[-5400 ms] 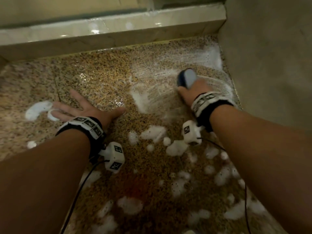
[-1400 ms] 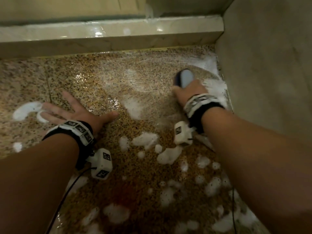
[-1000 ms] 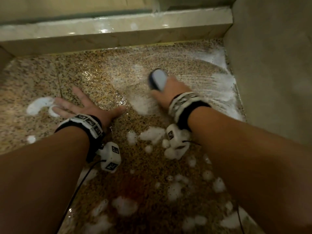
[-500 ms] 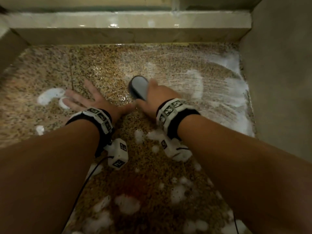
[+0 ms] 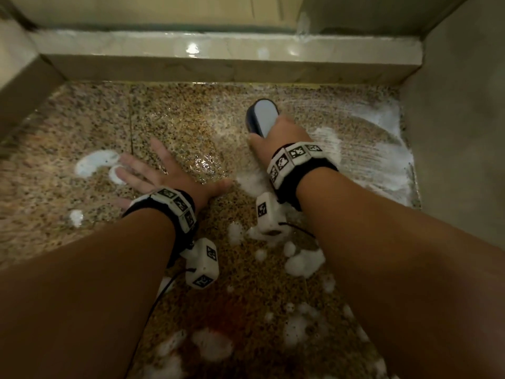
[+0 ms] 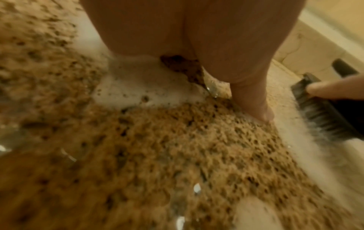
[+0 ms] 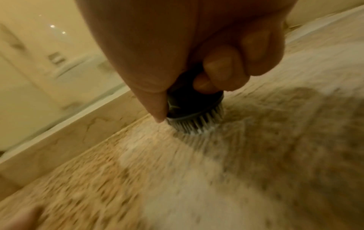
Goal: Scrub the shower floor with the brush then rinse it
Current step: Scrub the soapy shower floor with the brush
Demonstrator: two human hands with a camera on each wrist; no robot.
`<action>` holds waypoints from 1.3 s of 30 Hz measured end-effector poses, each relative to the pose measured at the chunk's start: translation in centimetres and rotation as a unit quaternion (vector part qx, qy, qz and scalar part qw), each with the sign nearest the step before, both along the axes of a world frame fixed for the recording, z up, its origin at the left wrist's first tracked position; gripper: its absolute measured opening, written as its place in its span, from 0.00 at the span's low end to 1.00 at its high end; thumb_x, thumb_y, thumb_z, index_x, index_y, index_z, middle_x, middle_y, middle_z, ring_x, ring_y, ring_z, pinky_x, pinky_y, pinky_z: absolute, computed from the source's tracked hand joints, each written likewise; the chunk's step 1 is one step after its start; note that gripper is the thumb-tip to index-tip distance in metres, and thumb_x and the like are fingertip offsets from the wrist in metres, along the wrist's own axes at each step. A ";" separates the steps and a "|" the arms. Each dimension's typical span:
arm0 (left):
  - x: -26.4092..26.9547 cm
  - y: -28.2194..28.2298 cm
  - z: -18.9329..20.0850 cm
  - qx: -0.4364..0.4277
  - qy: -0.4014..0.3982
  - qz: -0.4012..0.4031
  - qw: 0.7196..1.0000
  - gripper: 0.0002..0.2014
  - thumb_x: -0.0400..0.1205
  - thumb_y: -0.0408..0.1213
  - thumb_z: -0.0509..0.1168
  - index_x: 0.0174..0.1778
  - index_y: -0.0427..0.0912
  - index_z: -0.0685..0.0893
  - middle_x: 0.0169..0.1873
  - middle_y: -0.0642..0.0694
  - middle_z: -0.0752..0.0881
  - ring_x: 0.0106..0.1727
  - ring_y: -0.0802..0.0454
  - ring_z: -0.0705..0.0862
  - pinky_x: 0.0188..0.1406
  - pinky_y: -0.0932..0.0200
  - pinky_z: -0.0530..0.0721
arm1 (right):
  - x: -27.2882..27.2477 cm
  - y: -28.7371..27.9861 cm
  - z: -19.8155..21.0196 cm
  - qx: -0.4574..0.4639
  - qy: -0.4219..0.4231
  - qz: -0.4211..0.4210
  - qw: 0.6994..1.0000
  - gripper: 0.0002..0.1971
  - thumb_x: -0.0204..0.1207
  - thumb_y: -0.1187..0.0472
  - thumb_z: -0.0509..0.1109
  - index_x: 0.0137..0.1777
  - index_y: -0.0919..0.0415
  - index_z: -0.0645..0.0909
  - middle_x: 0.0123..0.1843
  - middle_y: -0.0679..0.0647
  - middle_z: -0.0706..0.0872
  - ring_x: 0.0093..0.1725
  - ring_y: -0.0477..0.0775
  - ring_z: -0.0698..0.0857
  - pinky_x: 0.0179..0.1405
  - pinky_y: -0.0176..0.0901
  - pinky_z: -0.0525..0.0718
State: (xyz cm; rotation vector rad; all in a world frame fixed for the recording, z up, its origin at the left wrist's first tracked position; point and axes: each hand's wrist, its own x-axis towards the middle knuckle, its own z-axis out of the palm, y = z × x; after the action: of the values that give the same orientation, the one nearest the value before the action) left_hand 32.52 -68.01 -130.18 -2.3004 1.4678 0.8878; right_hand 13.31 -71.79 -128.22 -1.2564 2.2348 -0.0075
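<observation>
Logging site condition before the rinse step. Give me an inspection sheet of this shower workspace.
Surface: speckled shower floor, wet, with brush streaks in the suds at right.
Job's things: brush, bristles down on the floor; no rinse tool seen.
Clutter: foam clumps scattered near the camera, one patch by the left fingers.
Hands: left hand flat, fingers spread on the floor; right hand grips the brush.
Cables: black cable from the left wrist camera, another at the right wrist.
Surroundings: glossy curb ahead, wall at right.
</observation>
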 end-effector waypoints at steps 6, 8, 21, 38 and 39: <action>0.2 -0.1 0.0 0.012 0.015 0.001 1.000 0.82 0.38 0.89 0.54 0.79 0.57 0.15 0.82 0.30 0.21 0.85 0.24 0.27 0.77 0.11 0.48 | 0.2 -1.1 0.4 0.015 0.012 0.076 0.997 0.33 0.77 0.37 0.72 0.72 0.59 0.69 0.51 0.54 0.81 0.42 0.59 0.81 0.38 0.47 0.78; 0.3 -0.2 0.1 0.017 0.017 0.000 1.000 0.82 0.37 0.88 0.53 0.78 0.57 0.15 0.82 0.30 0.21 0.85 0.24 0.27 0.77 0.11 0.47 | -1.2 -1.9 0.7 0.001 0.019 -0.012 1.000 0.34 0.78 0.38 0.71 0.73 0.61 0.70 0.56 0.57 0.84 0.43 0.61 0.80 0.39 0.47 0.76; 0.4 -0.4 0.6 0.042 0.024 -0.002 0.999 0.83 0.36 0.89 0.50 0.78 0.54 0.13 0.81 0.28 0.19 0.84 0.23 0.25 0.76 0.11 0.47 | -7.5 -3.2 1.6 0.021 0.023 -0.045 0.998 0.38 0.78 0.33 0.67 0.74 0.66 0.74 0.60 0.63 0.82 0.51 0.66 0.83 0.47 0.50 0.77; 0.3 -0.5 0.6 0.046 0.035 0.006 0.998 0.82 0.37 0.89 0.54 0.75 0.58 0.10 0.79 0.31 0.16 0.83 0.25 0.23 0.75 0.09 0.46 | -7.1 -5.3 4.6 -0.109 -0.052 -0.168 0.978 0.39 0.79 0.33 0.66 0.79 0.62 0.68 0.70 0.60 0.82 0.59 0.63 0.83 0.49 0.48 0.74; 0.3 -0.5 0.6 0.046 0.034 0.006 0.998 0.82 0.37 0.89 0.54 0.75 0.57 0.11 0.79 0.31 0.16 0.83 0.25 0.23 0.75 0.10 0.46 | -6.5 -5.7 4.7 -0.102 -0.037 -0.147 0.983 0.39 0.79 0.34 0.66 0.79 0.62 0.68 0.70 0.60 0.82 0.56 0.63 0.82 0.48 0.48 0.74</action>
State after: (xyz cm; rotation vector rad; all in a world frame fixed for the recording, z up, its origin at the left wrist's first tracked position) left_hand 32.85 -68.53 -129.60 -2.2350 1.4098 1.0259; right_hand 6.86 -77.50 -123.51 -0.9959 2.3790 -0.3980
